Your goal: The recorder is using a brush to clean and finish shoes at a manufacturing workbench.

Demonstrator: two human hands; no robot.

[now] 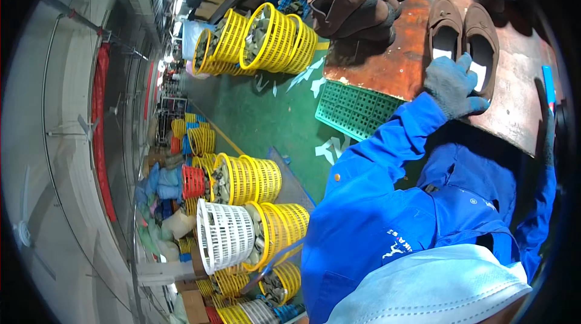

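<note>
Beneath the left grip (451, 85), a pair of brown shoes (480, 22) lies near the edge of the worn, reddish surface (408, 60); whether its fingers, touching the heels, grasp them I cannot tell. The right grip (549, 136) clasps a blue-topped tool (548, 83). Leftward of the left grip: piled shoes (357, 6), green crate (357, 109), green floor (242, 112), yellow baskets (283, 39).
</note>
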